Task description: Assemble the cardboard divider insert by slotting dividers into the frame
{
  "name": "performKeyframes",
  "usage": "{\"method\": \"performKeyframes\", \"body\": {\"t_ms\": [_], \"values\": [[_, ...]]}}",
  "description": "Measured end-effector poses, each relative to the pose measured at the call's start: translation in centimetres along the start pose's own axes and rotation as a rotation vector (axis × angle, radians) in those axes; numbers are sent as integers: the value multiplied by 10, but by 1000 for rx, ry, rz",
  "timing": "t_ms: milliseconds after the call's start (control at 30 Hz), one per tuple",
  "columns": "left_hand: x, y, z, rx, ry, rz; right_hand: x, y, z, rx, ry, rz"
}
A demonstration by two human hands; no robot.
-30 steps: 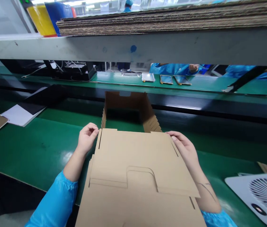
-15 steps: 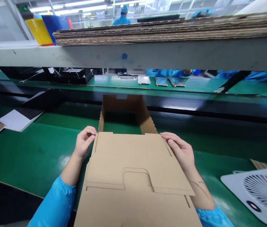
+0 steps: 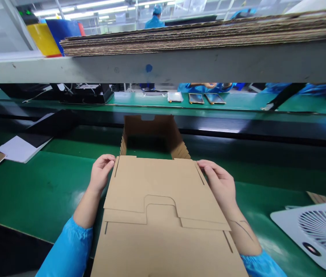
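Observation:
A flat die-cut cardboard sheet (image 3: 151, 177) with slots and a notched near edge lies over more flat cardboard (image 3: 165, 250) of the same brown colour. My left hand (image 3: 102, 175) pinches at its far left corner, thumb and fingertips together. At the far right corner my right hand (image 3: 219, 184) has its fingers at the edge, the thumb beside them; some fingertips are hidden. Just beyond stand several nested cardboard walls (image 3: 177, 142) around an open middle, through which the green surface shows.
A white fan (image 3: 318, 234) lies at the right. White and black sheets (image 3: 24, 148) are at the left. Above runs a grey shelf (image 3: 194, 65) bearing stacked cardboard (image 3: 180, 38) and coloured bins (image 3: 44, 40). Behind it, small panels (image 3: 196, 98) lie near a co-worker's hands (image 3: 209, 85).
The top cardboard sheet has shifted slightly forward and left, showing a wider strip of cardboard under its near edge. Both hands stay at its far corners. A co-worker's hands have come into view.

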State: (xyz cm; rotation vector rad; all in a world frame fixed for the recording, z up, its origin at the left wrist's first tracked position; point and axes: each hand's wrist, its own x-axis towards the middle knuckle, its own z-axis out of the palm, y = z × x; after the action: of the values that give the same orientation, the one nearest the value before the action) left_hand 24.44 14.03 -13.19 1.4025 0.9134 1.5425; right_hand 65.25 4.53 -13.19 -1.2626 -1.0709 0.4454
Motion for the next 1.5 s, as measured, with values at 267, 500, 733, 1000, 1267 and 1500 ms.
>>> {"method": "performKeyframes", "body": {"t_ms": [267, 500, 733, 1000, 1267, 1500], "values": [[-8, 3, -2, 28, -102, 287, -4, 5, -4, 166, -34, -87], [-11, 2, -4, 120, -116, 378, -9, -2, -2, 164, -86, -101], [-11, -1, -2, 24, -60, 359, -8, -4, 1, 223, -131, -103], [-12, -3, 3, -47, -32, 315, -8, 5, 2, 368, -105, -48], [-14, -8, 5, -116, 34, 187, -7, 7, 0, 249, -153, -35], [-11, -7, 0, -40, 2, 158, -4, 19, -11, 122, -206, -80]]}}
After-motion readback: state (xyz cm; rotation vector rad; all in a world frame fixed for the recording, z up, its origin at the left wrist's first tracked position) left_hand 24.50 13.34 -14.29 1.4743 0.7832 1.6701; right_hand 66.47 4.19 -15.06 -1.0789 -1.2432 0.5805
